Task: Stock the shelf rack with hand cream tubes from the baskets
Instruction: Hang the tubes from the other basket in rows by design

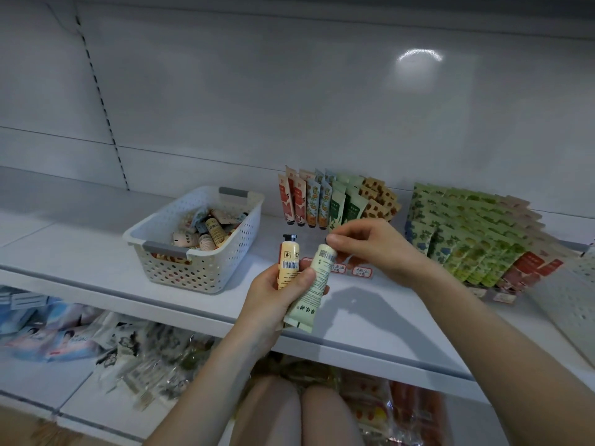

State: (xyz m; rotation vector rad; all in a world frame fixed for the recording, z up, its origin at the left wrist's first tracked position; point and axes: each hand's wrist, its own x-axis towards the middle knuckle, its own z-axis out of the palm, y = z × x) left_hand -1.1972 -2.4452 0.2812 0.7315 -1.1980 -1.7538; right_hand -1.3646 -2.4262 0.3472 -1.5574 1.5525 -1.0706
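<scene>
Yellow tube (287, 260) and green tube (322, 268) sit mid-frame, both clamped in the left hand (273, 300). The right hand (373, 249) pinches the green tube's cap end. Tugging it out could loosen the yellow tube and drop it off the shelf (80, 262).

White shelf (80, 252), white back panel (289, 91). White basket (199, 268) pierced with round holes, grey at the handles. At frame centre, yellow hand cream tube (288, 259) with black cap and black barcode; beside it, pale green hand cream tube (314, 284) with dark lettering. Behind, standing tubes (322, 204) in red-orange, blue floral, green and brown-spotted tan. At right, stacked tubes (473, 230) in green leaf pattern, a few red at the front. Red-bordered white price tags (362, 272).
</scene>
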